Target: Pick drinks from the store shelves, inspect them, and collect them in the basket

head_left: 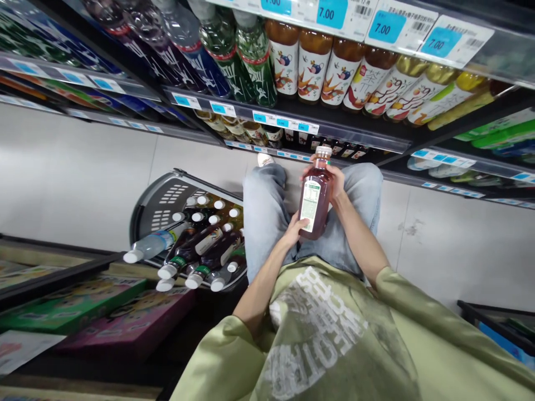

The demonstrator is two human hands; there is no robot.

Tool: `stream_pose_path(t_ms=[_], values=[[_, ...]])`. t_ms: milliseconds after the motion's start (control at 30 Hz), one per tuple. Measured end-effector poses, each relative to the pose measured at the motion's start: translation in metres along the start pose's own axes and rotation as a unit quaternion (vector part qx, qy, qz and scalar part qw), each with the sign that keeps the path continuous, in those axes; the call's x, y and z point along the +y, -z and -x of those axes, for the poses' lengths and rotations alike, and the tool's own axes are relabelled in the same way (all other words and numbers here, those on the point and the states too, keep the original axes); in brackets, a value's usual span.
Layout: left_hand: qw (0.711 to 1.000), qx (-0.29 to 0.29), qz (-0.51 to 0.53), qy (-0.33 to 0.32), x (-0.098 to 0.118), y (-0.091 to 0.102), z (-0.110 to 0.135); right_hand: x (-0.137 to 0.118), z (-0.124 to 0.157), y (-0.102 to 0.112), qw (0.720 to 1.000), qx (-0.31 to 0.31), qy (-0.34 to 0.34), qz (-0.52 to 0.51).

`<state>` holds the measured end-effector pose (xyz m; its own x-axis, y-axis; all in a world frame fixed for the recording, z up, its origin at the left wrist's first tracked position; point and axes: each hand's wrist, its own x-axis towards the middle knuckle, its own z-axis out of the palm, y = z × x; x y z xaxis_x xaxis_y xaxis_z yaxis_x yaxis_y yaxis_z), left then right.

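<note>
Between my knees I hold a large bottle of dark red drink [316, 195], upright, with a white cap and a pale label with small print facing me. My left hand [295, 229] grips its lower left side, thumb over the label's bottom corner. Around the upper right side, near the neck, my right hand [335, 182] is closed; some of its fingers are hidden behind the bottle. To my left on the floor stands a grey shopping basket [146, 192] crowded with several bottles, mostly white-capped. A clear bottle [154, 244] sticks out over its edge.
A shelf rack ahead carries rows of amber tea bottles [311, 69] and green bottles [256, 61], with price tags [382, 27] along its edges. Behind the basket, a low shelf holds green boxes [75, 301] and pink boxes [137, 314]. Pale floor tiles [430, 239] lie to my right.
</note>
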<state>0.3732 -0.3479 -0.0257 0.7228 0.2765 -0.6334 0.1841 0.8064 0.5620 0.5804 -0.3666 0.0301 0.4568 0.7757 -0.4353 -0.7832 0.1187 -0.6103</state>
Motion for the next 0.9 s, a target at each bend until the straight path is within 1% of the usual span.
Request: stream_pose_path(t_ms=[100,167,267,367,467,600,767,900], values=[[0.999,-0.037,-0.008,0.027,-0.001,0.001,0.001,0.000,0.003,0.003,1.000,-0.006,0.013,-0.026],[0.998,-0.047,-0.014,0.032,-0.002,0.002,0.000,0.000,0.004,0.004,0.999,-0.007,0.011,-0.035],[0.999,-0.034,-0.023,0.023,-0.004,0.002,-0.003,0.001,0.003,0.004,0.999,-0.013,0.002,-0.050],[0.999,-0.022,-0.023,0.018,-0.005,0.001,-0.005,0.002,0.000,0.004,0.997,-0.034,0.007,-0.074],[0.999,-0.026,-0.007,0.016,-0.005,-0.001,-0.005,0.003,-0.003,0.006,0.996,-0.045,0.006,-0.078],[0.999,-0.029,0.006,0.020,-0.003,-0.004,-0.004,0.005,-0.005,0.009,0.998,-0.027,0.009,-0.057],[0.999,-0.030,0.014,0.021,-0.004,-0.003,-0.005,0.007,-0.007,0.013,1.000,0.006,0.012,-0.014],[0.999,-0.033,0.021,0.025,-0.004,-0.003,-0.005,0.007,-0.007,0.013,1.000,0.012,0.015,0.001]])
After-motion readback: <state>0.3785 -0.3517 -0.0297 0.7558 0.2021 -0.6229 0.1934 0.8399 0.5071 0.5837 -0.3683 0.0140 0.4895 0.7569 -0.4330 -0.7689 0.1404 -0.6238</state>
